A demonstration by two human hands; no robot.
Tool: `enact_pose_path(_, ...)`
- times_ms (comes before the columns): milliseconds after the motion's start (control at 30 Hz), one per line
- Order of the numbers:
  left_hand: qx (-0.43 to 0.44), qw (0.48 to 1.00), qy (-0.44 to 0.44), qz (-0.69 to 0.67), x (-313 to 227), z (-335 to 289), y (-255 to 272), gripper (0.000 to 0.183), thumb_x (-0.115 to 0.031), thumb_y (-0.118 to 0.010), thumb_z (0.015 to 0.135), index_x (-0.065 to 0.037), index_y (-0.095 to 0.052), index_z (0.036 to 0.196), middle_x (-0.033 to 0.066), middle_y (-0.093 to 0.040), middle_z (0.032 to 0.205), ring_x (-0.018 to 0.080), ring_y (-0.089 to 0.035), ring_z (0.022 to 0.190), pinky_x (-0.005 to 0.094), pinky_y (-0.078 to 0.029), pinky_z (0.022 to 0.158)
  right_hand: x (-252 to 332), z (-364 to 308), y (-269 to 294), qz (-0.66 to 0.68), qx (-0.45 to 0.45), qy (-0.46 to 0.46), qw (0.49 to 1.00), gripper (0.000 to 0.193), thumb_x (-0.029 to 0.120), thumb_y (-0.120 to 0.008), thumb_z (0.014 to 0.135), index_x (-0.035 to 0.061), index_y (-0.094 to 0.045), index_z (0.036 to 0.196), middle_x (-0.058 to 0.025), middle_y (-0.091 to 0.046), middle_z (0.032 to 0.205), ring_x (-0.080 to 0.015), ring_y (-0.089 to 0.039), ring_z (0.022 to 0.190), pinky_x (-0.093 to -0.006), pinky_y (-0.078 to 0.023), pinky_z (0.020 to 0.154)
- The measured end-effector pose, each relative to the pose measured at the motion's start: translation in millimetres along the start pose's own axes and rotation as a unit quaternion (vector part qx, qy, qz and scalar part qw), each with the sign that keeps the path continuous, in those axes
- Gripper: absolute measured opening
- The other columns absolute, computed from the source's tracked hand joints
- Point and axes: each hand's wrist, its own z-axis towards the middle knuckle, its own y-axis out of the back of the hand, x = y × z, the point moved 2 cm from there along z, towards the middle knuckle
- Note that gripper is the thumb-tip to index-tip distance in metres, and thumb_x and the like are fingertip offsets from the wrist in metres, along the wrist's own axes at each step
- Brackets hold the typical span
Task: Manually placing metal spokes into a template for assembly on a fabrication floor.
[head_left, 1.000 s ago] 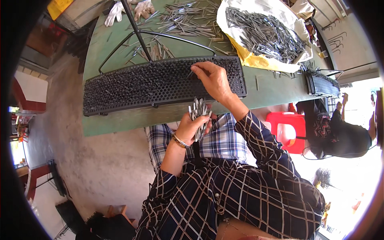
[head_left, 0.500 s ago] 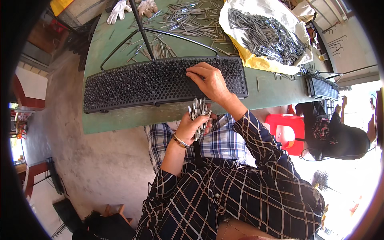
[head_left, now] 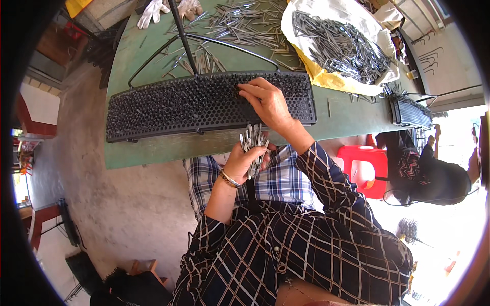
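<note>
My left hand (head_left: pixel 244 162) is wrapped round a bundle of thin flat metal pieces (head_left: pixel 251 136), whose ends fan out above the thumb. It rests over my lap, just below the table's near edge. A long black rack (head_left: pixel 224 115) full of round holes lies along that edge. Many of its holes hold upright dark pieces; bare holes show along the near side at the middle. Over the rack, my right hand (head_left: pixel 270 104) has thumb and fingers pinched together, their tips at the filled rows. Whatever sits between those fingertips is too small to make out.
Loose metal pieces (head_left: pixel 240 25) are scattered across the green table (head_left: pixel 138 153). A white and yellow sack (head_left: pixel 326 79) holds a heap of them. Black rods (head_left: pixel 186 46) rise behind the rack. At right are a second rack (head_left: pixel 413 112), a red stool (head_left: pixel 380 173) and another person (head_left: pixel 434 173).
My right hand stays at nearly the same spot over the rack, its fingertips shifted only slightly. The left hand keeps its bundle in place.
</note>
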Motion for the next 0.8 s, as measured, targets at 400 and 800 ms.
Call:
enact_pose_path(400,-0.001,1.000,-0.008,-0.003,-8.1,-1.5,-5.0,0.040,-0.008,-0.056,0.086,-0.001,-0.045,0.124,0.0134,-0.063,0.094,0.0121,-0.057,0.063,0.0251,-0.046,0.049,-2.8,-6.0,-0.2,-0.117,-0.008,0.074,0.990,0.020,0.012,-0.065,0.082,0.0033,-0.067,0.100,-0.0109,-0.060,0.095,-0.0286,-0.060,0.079,-0.0350,-0.049,0.068)
enact_pose_path(800,0.035,0.997,-0.031,0.065,-19.5,-6.6,-4.2,0.043,-0.005,-0.057,0.084,0.002,-0.047,0.125,0.0150,-0.064,0.097,0.0111,-0.059,0.070,0.0238,-0.051,0.053,13.5,-14.5,27.1,0.298,0.279,-0.276,0.870,0.024,0.021,-0.068,0.085,-0.0028,-0.068,0.090,-0.0038,-0.063,0.076,-0.0069,-0.054,0.065,-0.0223,-0.044,0.056)
